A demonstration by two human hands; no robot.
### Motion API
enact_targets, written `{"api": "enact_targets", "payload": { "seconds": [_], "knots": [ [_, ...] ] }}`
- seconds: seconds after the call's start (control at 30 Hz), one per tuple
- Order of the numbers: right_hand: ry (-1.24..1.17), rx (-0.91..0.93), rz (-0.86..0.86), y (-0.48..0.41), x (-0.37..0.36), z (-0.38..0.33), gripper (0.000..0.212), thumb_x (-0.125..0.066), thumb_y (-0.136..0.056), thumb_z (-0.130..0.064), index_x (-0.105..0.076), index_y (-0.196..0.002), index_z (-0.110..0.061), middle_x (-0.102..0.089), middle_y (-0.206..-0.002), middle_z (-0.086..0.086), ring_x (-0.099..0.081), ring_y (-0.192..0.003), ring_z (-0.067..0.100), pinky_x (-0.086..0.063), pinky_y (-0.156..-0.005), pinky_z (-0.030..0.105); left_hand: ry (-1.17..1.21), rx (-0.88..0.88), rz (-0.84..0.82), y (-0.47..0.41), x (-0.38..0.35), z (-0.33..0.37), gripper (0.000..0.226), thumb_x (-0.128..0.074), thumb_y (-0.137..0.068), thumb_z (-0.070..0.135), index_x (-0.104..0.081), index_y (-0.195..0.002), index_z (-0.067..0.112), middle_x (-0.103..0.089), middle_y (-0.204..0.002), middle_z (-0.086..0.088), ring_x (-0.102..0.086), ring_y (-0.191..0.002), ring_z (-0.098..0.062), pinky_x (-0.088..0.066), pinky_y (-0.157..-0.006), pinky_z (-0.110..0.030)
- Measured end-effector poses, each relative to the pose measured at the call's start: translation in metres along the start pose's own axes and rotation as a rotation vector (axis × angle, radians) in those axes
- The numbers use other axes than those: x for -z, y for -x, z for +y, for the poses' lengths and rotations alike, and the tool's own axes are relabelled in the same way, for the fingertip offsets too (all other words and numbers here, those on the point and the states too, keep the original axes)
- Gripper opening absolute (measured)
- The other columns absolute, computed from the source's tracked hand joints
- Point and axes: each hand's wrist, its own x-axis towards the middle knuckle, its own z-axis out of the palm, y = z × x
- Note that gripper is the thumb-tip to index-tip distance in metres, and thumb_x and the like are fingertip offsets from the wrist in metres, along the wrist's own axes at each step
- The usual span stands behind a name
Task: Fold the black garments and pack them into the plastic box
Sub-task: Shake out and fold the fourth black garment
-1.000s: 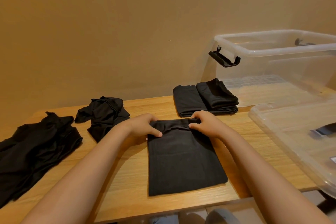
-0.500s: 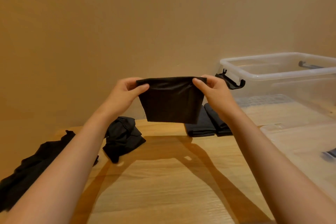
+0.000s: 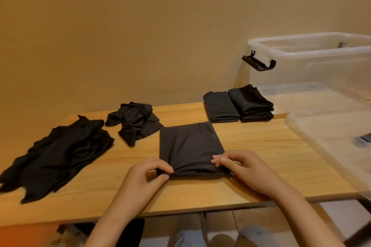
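Pinching the near corners of the folded black garment (image 3: 190, 146), the left hand (image 3: 144, 176) and right hand (image 3: 245, 168) are holding its layers aligned (probably for another fold) as it is lying flat on the table (image 3: 261, 146), apart from the plastic box (image 3: 321, 70).

Black garments (image 3: 190, 144) lie on a light wood-grain table (image 3: 261, 146).

I see a plain tan wall (image 3: 140, 26) behind a light wooden table (image 3: 261, 146), warm dim lighting, and pale floor (image 3: 337, 214) beneath its near edge.
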Motion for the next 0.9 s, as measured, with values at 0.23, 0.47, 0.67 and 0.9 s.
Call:
{"api": "enact_targets", "payload": {
  "seconds": [0.23,0.47,0.67,0.9],
  "knots": [
    [0.156,0.135,0.229,0.017,-0.014,-0.005,0.024,-0.048,-0.09,-0.047,-0.068,-0.1,-0.037,-0.06,-0.105,-0.037,-0.04,-0.116,-0.024,-0.016,-0.112,0.014,-0.103,-0.082,0.105,0.014,-0.007,0.009,0.018,-0.063,-0.09,0.028,-0.066,-0.102,0.041,-0.057,-0.114,0.037,-0.045,-0.116,0.017,-0.032,-0.093,-0.002],
    [0.658,0.046,-0.051,-0.004,-0.043,-0.009,0.086,0.003,-0.075,-0.072,-0.012,-0.152,-0.037,-0.003,-0.16,-0.017,0.01,-0.141,-0.005,0.006,-0.117,0.026,-0.535,-0.101,-0.197,-0.014,-0.045,-0.002,0.062,-0.026,-0.096,0.061,-0.015,-0.153,0.039,-0.005,-0.159,0.022,0.006,-0.144,0.008,0.002,-0.12,-0.023],
    [0.389,-0.037,0.484,0.002,-0.044,0.006,0.027,-0.055,-0.094,-0.041,-0.059,-0.115,-0.024,-0.055,-0.112,-0.011,-0.047,-0.11,0.004,-0.037,-0.082,0.012,-0.436,-0.132,-0.131,-0.009,-0.046,-0.007,0.083,-0.025,-0.071,0.08,-0.029,-0.147,0.045,-0.014,-0.154,0.031,0.003,-0.142,0.014,0.006,-0.117,-0.018],
    [0.361,-0.12,0.537,-0.002,-0.043,0.004,0.015,-0.067,-0.087,-0.029,-0.057,-0.078,-0.022,-0.046,-0.089,-0.012,-0.038,-0.097,0.004,-0.032,-0.072,0.013,-0.43,-0.136,-0.107,-0.01,-0.046,-0.007,0.079,-0.029,-0.069,0.081,-0.033,-0.141,0.049,-0.019,-0.15,0.033,0.001,-0.14,0.016,0.004,-0.118,-0.02]
  ]
}}
